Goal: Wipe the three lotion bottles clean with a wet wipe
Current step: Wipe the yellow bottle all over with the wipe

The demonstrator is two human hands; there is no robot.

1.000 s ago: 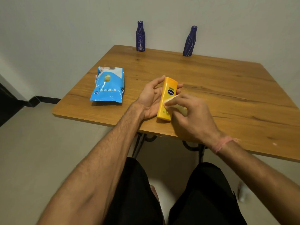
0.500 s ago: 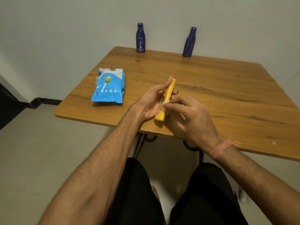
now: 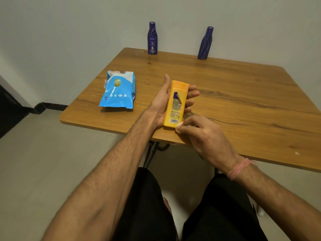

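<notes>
A yellow lotion bottle [image 3: 176, 103] lies in my left hand [image 3: 162, 103] over the near table edge, its back label and barcode facing up. My left fingers curl round its far side. My right hand [image 3: 203, 136] pinches a small white wet wipe [image 3: 178, 126] against the bottle's bottom corner; most of the wipe is hidden under my fingers. Two dark blue lotion bottles stand upright at the table's far edge by the wall, one at the left [image 3: 152, 38] and one at the right [image 3: 205, 43].
A blue and white pack of wet wipes [image 3: 118, 91] lies flat on the wooden table [image 3: 243, 94], left of my left hand. My knees are under the near edge. A wall runs right behind the table.
The yellow bottle has been turned in my left hand from front, through edge-on, to back label up. My right hand with the wipe has slid down to the bottle's bottom end.
</notes>
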